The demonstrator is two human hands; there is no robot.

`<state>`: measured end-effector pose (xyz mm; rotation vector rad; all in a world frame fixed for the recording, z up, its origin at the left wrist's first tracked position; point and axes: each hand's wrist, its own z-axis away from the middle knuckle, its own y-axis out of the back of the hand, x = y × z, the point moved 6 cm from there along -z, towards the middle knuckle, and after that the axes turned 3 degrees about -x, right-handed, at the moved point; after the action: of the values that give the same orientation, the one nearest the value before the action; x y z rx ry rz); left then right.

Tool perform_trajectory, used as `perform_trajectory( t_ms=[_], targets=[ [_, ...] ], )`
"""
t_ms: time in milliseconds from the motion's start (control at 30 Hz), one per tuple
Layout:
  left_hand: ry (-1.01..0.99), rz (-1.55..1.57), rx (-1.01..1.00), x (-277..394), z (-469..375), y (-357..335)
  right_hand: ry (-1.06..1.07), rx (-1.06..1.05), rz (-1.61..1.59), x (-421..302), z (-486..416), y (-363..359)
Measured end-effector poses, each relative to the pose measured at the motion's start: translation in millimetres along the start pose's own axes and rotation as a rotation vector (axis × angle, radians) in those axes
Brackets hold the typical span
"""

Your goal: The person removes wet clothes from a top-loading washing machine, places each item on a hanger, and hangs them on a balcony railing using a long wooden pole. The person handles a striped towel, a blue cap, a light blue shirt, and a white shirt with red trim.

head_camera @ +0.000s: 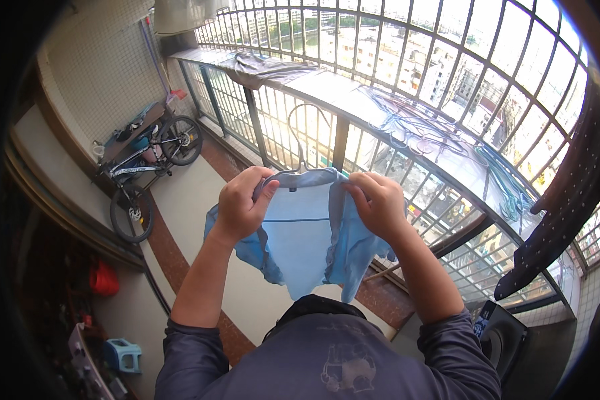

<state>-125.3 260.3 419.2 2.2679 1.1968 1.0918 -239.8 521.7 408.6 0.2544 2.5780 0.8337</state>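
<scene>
A light blue garment (300, 250) with an open front hangs before me from a clothes hanger (300, 142), whose hook curves up above the collar. My left hand (245, 200) pinches the left end of the collar between thumb and fingers. On the other side, my right hand (377, 202) grips the collar at its right end. A small dark label sits inside the neck. The hanger's lower bar shows across the garment's opening.
Hangers (420, 125) lie in a heap on the ledge beside the window bars, with a grey cloth (265, 70) farther left. A bicycle (140, 167) leans by the left wall. Dark dotted clothing (560, 235) hangs at right, near a black appliance (500, 337). A blue stool (124, 355) stands lower left.
</scene>
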Motion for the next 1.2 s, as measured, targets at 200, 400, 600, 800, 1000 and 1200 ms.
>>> perform_trajectory(
  t_ms=[200, 400, 600, 800, 1000, 1200],
  targets=[
    [0.028, 0.043, -0.081, -5.5, 1.4, 4.9, 0.014, 0.081, 0.044, 1.6, 0.2, 4.6],
    [0.032, -0.037, -0.028, -10.3, 4.2, 2.7, 0.001, 0.052, 0.048, 4.1, 0.9, 2.7],
    [0.007, -0.042, 0.054, -6.4, 3.7, 1.3, 0.017, 0.045, 0.045, -1.0, -1.2, 4.7],
    [-0.026, -0.143, 0.174, 1.6, 2.7, 14.9, 0.044, -0.050, -0.021, 0.7, -2.5, 12.6],
    [-0.013, -0.148, 0.237, -7.2, 1.2, 27.6, 0.065, -0.099, 0.005, 15.3, 5.2, 25.1],
    [0.017, -0.113, 0.190, -12.6, 4.5, 28.5, -0.121, -0.150, -0.110, 28.6, 16.1, 26.5]
  ],
)
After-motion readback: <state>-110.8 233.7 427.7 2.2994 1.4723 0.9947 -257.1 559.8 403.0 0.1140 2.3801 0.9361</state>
